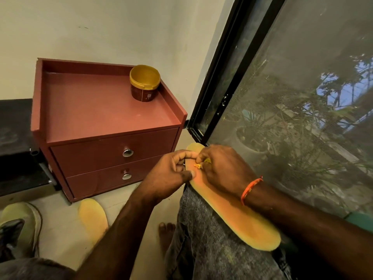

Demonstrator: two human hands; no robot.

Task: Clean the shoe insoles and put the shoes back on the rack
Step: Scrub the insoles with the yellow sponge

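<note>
An orange-yellow insole (238, 215) lies along my right thigh, its toe end toward the window. My left hand (171, 174) grips the insole's left edge near the toe, thumb pressed on top. My right hand (222, 168) rests on the insole and pinches a small yellow scrap (198, 165) against it. A second yellow insole (92, 219) lies on the floor to the left. A pale green shoe (22, 225) sits at the lower left, partly cut off by the frame.
A red-brown two-drawer cabinet (113, 154) stands against the wall, with a yellow-rimmed open jar (144, 83) on its top. A black-framed mesh window (292, 98) fills the right side. A black rack or bench (16, 142) is at the left. My bare foot (166, 233) rests on the floor.
</note>
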